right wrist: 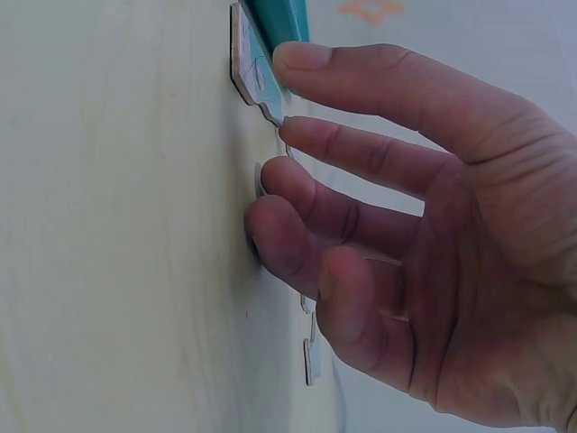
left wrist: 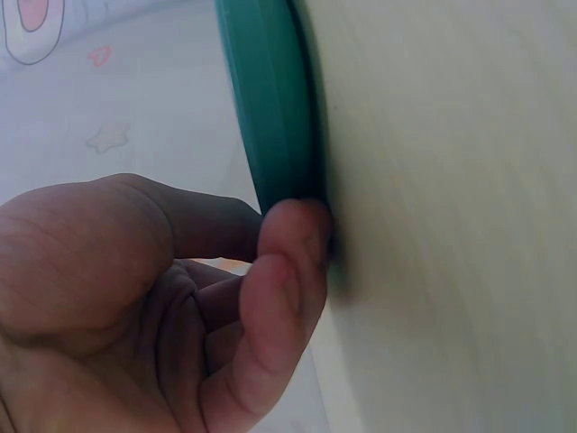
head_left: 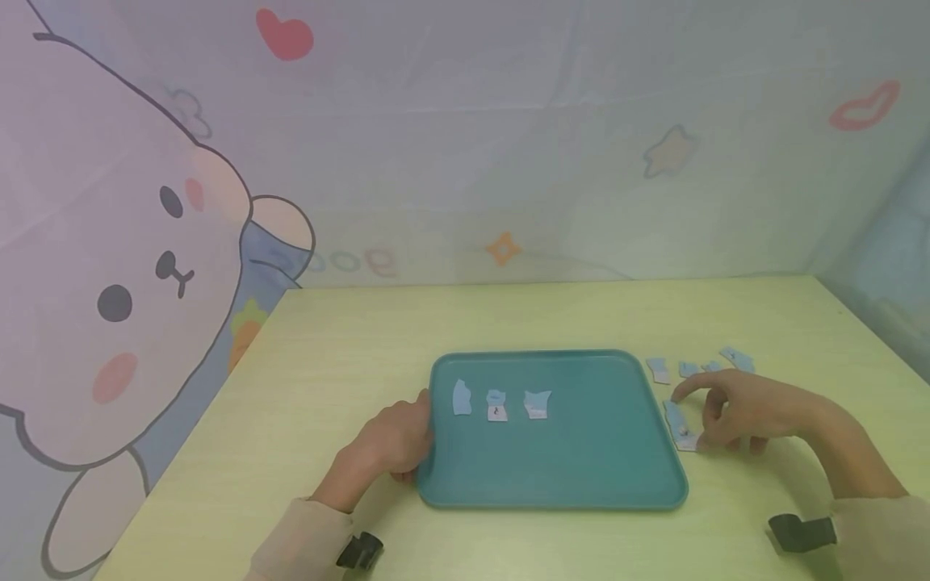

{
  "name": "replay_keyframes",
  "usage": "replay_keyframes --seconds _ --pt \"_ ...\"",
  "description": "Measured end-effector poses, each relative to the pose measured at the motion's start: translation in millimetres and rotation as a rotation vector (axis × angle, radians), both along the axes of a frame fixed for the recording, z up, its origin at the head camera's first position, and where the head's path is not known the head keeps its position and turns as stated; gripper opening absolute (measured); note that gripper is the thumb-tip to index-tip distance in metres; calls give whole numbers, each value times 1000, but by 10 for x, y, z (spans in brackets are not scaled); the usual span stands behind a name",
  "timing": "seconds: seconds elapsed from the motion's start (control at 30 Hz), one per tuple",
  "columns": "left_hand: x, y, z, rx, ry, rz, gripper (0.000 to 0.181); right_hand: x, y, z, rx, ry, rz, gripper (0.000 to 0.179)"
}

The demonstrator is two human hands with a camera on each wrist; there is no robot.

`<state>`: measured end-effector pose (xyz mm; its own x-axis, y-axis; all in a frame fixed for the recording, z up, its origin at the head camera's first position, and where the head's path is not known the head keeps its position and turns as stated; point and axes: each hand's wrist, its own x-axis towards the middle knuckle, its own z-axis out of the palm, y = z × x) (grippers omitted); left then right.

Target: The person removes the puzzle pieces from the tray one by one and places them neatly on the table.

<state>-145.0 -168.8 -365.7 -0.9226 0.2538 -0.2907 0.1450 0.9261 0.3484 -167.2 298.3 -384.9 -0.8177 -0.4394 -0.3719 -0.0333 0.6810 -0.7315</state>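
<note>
My left hand (head_left: 398,436) grips the left rim of a teal tray (head_left: 581,476), thumb and fingertips at its edge in the left wrist view. Three light-blue and white puzzle pieces lie inside the tray: one plain blue (head_left: 461,399), one with a small dark mark (head_left: 497,407), and one wider (head_left: 538,404). My right hand (head_left: 748,409) holds a longer puzzle piece (head_left: 677,424) between index finger and thumb, right beside the tray's right rim. In the right wrist view, the thumb overlaps this piece (right wrist: 257,72) and the other fingers curl loosely.
Behind my right hand lie several more puzzle pieces, including one near the tray's corner (head_left: 659,370) and one farther right (head_left: 737,359). The pale yellow table (head_left: 363,339) meets a printed cloth backdrop (head_left: 472,145) at its back and sides.
</note>
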Motion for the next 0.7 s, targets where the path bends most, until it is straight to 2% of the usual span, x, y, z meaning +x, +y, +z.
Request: replay_keyframes --seconds 0.23,0.4,0.7 --pt "3 0 0 7 -2 2 58 5 23 16 -8 6 -6 76" --pt "0 3 -1 -3 -3 8 56 15 24 67 -16 56 -2 79" --pt "6 2 3 3 -5 11 54 39 -93 212 -16 179 21 70"
